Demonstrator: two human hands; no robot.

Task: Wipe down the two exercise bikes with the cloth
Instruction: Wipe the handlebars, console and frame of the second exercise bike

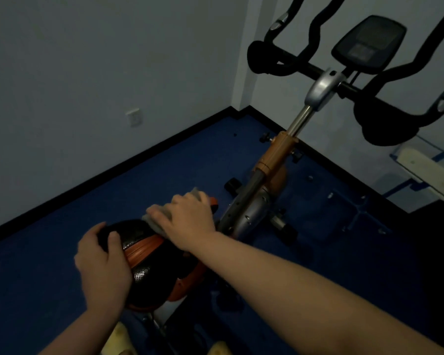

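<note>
A dim room corner with a blue floor (62, 265) and pale walls. One exercise bike (272, 170) stands in view, orange and silver in frame, its black handlebars (300, 57) and console (368, 43) at upper right; the second bike of the task is not visible. A pale bench (426, 172) stands near the wall at far right.

The saddle (141, 252), black with an orange stripe, lies in the lower centre. The left hand (101, 267) grips the saddle's near left edge, fingers curled round it, steadying it. The right hand (187, 216) rests flat, fingers spread, pressing the grey cloth (164, 213) against the saddle's far end; the cloth shows at the fingertips and beside the thumb.

Judged progress: wiping is under way on the saddle of this bike. Whether the post, frame, handlebars and console have been wiped cannot be told from surface appearance in this light. The second bike presumably remains, so the task appears well short of complete.
</note>
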